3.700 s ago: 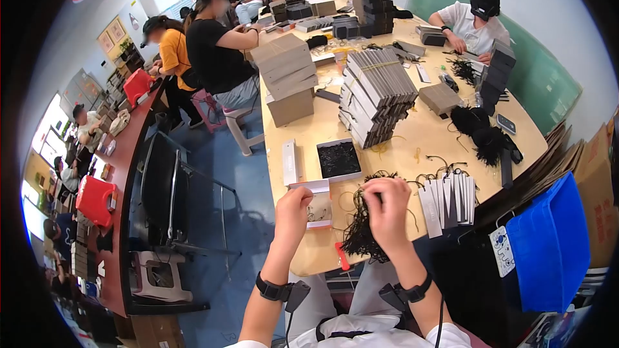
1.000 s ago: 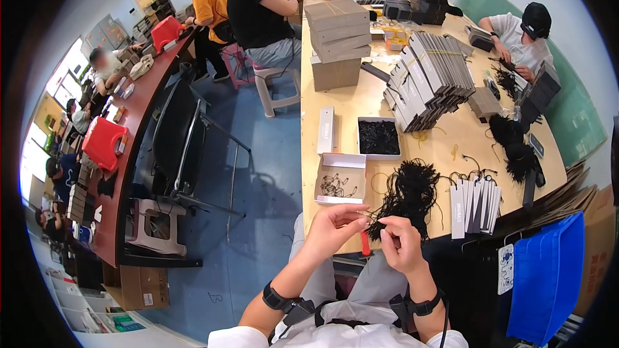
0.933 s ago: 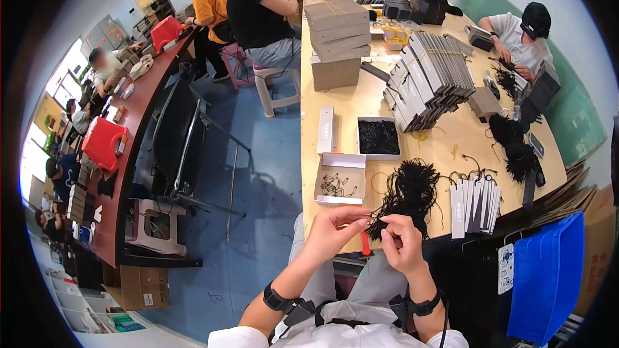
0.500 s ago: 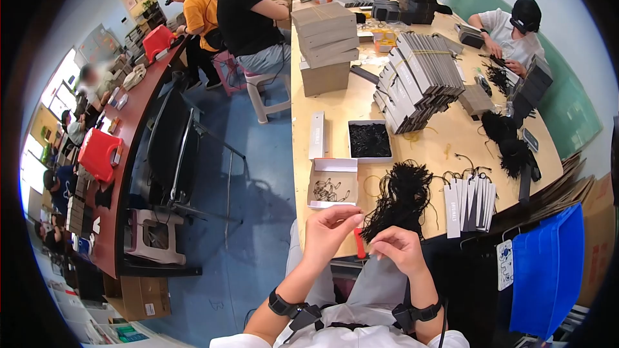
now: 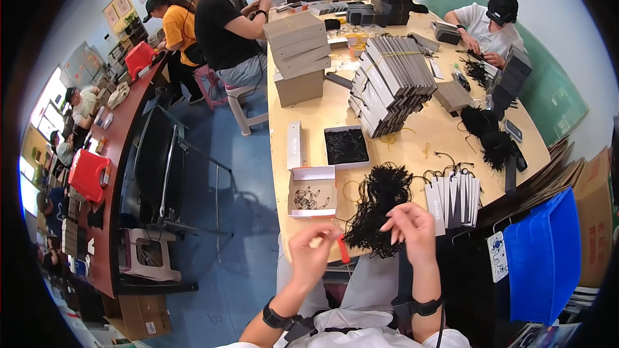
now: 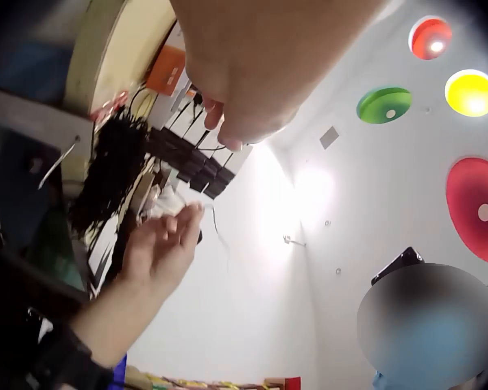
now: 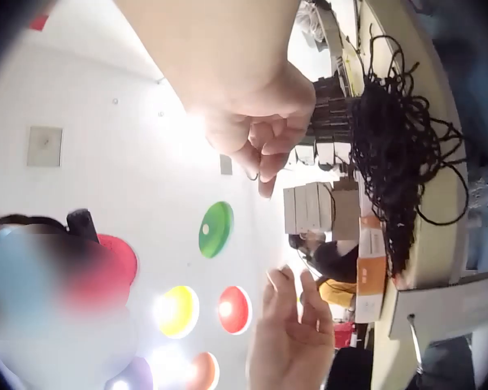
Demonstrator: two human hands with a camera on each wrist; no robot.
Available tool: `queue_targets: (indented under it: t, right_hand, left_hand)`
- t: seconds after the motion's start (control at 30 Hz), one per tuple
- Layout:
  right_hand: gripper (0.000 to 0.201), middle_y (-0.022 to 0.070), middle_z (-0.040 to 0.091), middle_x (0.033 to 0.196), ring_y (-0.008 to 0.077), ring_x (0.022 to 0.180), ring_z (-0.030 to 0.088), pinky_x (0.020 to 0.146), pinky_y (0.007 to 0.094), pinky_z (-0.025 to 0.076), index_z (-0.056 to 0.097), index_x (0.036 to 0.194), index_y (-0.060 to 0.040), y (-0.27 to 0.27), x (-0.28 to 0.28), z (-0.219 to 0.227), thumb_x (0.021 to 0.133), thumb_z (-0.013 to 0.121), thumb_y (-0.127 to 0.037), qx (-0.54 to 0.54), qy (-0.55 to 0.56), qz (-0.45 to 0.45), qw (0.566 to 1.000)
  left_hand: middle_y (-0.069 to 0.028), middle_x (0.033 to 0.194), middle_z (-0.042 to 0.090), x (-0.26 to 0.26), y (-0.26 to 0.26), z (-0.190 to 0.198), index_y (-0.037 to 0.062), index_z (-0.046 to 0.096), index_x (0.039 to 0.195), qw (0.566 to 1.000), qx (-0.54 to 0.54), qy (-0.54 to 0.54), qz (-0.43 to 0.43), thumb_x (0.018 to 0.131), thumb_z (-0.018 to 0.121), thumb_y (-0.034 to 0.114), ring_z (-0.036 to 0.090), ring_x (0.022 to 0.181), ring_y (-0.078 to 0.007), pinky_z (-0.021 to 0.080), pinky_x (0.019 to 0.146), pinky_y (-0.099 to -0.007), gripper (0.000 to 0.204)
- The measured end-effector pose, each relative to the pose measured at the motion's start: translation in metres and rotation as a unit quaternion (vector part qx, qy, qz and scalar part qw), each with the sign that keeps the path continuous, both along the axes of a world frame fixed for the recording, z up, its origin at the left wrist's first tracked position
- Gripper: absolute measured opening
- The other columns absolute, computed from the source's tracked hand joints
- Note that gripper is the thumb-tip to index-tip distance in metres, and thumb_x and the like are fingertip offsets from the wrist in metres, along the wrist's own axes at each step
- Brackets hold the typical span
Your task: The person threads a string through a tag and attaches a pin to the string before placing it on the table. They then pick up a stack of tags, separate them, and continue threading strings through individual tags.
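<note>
In the head view, my left hand [image 5: 313,251] hovers by the table's front edge, thumb and forefinger bent toward each other; I cannot tell whether something small sits between them. My right hand [image 5: 416,229] is raised just right of a heap of black cords [image 5: 379,209]. From its fingertips a thin black cord [image 6: 215,227] trails in the left wrist view. Behind my left hand, an open white box [image 5: 313,192] contains small wire pins. Beyond it stands a box of small black pieces [image 5: 346,146]. Grey-and-white hang tags with black cords [image 5: 454,198] fan out at the right.
A red-handled tool [image 5: 343,249] lies at the front edge. A banded stack of grey tags [image 5: 393,84] and stacked grey boxes [image 5: 298,58] stand farther back. At my right is a blue bin [image 5: 548,258]. Another person [image 5: 493,26] sits at the far right.
My hands, close together a second ago, have moved apart. The right one has risen beside the cord heap; the left one has dropped slightly lower. The head view has tilted up and shifted.
</note>
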State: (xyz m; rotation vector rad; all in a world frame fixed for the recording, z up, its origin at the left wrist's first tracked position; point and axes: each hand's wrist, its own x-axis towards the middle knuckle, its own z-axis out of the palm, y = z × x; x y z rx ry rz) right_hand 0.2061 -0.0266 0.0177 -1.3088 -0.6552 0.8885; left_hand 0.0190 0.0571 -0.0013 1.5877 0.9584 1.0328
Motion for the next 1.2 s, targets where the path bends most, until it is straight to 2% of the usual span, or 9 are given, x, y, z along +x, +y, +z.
queue_targets:
  t: [0.2, 0.27, 0.4, 0.47, 0.63, 0.73, 0.87, 1.03, 1.2]
  right_hand:
    - [0.008, -0.0037, 0.053, 0.057, -0.001, 0.047, 0.04, 0.043, 0.0179, 0.028, 0.063, 0.086, -0.0008, -0.001, -0.036, -0.009, 0.089, 0.063, -0.008, -0.006, -0.05, 0.001, 0.999]
    - [0.006, -0.0059, 0.051, 0.056, -0.0021, 0.048, 0.038, 0.043, 0.018, 0.025, 0.064, 0.085, -0.001, -0.008, -0.041, -0.007, 0.087, 0.065, -0.007, -0.02, -0.094, 0.008, 0.995]
    - [0.005, -0.0072, 0.048, 0.053, -0.0024, 0.048, 0.036, 0.043, 0.019, 0.024, 0.065, 0.083, -0.0017, -0.028, -0.042, -0.003, 0.083, 0.068, -0.006, -0.036, -0.156, 0.05, 0.986]
    - [0.005, -0.0061, 0.049, 0.053, -0.0015, 0.047, 0.038, 0.043, 0.0192, 0.026, 0.066, 0.081, -0.002, -0.041, -0.039, -0.006, 0.082, 0.069, -0.005, -0.031, -0.154, 0.135, 0.978]
    - [0.019, -0.0019, 0.06, 0.066, 0.0037, 0.055, 0.05, 0.049, 0.0199, 0.035, 0.07, 0.096, -0.0005, -0.05, -0.016, -0.018, 0.078, 0.073, -0.005, 0.018, -0.121, 0.383, 0.916]
    - [0.028, 0.0018, 0.061, 0.079, 0.0053, 0.064, 0.052, 0.054, 0.0193, 0.036, 0.066, 0.106, -0.0004, -0.05, -0.021, -0.018, 0.079, 0.073, -0.007, 0.005, -0.011, 0.261, 0.965]
    - [0.034, 0.0048, 0.058, 0.09, 0.0058, 0.07, 0.051, 0.06, 0.019, 0.038, 0.063, 0.111, 0.0001, -0.029, -0.034, 0.006, 0.079, 0.072, -0.005, 0.069, -0.054, 0.217, 0.972]
    - [0.021, 0.0008, 0.058, 0.091, 0.0025, 0.066, 0.046, 0.055, 0.0173, 0.035, 0.063, 0.102, -0.0001, -0.013, -0.038, -0.01, 0.082, 0.07, -0.005, 0.093, -0.041, 0.292, 0.951]
    - [0.01, 0.0033, 0.06, 0.086, 0.0049, 0.064, 0.052, 0.052, 0.0175, 0.038, 0.062, 0.093, 0.0029, -0.032, -0.039, 0.005, 0.086, 0.066, -0.001, 0.056, 0.207, 0.21, 0.954]
  left_hand:
    - [-0.0098, 0.093, 0.067, 0.009, -0.026, -0.004, -0.0016, 0.063, 0.092, 0.951, -0.181, -0.22, -0.117, 0.089, 0.061, 0.0, 0.064, 0.103, -0.0226, 0.051, 0.084, -0.0277, 0.004]
    - [-0.0092, 0.091, 0.066, 0.013, -0.024, -0.004, -0.0012, 0.059, 0.093, 0.86, -0.35, -0.349, -0.124, 0.091, 0.06, 0.002, 0.062, 0.108, -0.025, 0.05, 0.087, -0.0306, 0.004]
    - [-0.0101, 0.092, 0.065, 0.015, -0.022, 0.002, -0.0014, 0.057, 0.091, 0.824, -0.398, -0.383, -0.124, 0.091, 0.06, 0.002, 0.061, 0.109, -0.0258, 0.051, 0.088, -0.0334, 0.004]
    - [-0.0103, 0.09, 0.065, 0.011, -0.022, -0.004, 0.0017, 0.059, 0.091, 0.897, -0.262, -0.338, -0.114, 0.09, 0.063, 0.005, 0.065, 0.097, -0.0262, 0.05, 0.09, -0.038, 0.005]
    - [-0.0131, 0.093, 0.065, -0.015, -0.025, 0.003, -0.0035, 0.062, 0.09, 0.911, -0.171, -0.294, -0.233, 0.086, 0.062, -0.006, 0.064, 0.098, -0.0245, 0.051, 0.085, -0.0344, 0.005]
    - [-0.0143, 0.091, 0.065, -0.02, -0.033, 0.006, -0.0053, 0.064, 0.092, 0.906, -0.179, -0.27, -0.273, 0.083, 0.064, -0.008, 0.064, 0.095, -0.0236, 0.051, 0.084, -0.0338, 0.009]
    - [-0.0119, 0.089, 0.068, -0.028, -0.034, 0.013, -0.002, 0.067, 0.089, 0.948, -0.033, -0.116, -0.295, 0.081, 0.066, -0.007, 0.067, 0.087, -0.0222, 0.053, 0.076, -0.0299, 0.01]
    - [-0.0074, 0.08, 0.069, -0.03, -0.034, 0.016, 0.0025, 0.07, 0.082, 0.96, 0.064, -0.011, -0.271, 0.074, 0.07, -0.008, 0.069, 0.08, -0.0219, 0.056, 0.071, -0.0275, 0.014]
    - [-0.0078, 0.081, 0.07, -0.034, -0.028, 0.01, 0.0057, 0.071, 0.082, 0.937, 0.29, -0.026, -0.193, 0.067, 0.068, -0.009, 0.07, 0.081, -0.0233, 0.058, 0.069, -0.0302, 0.022]
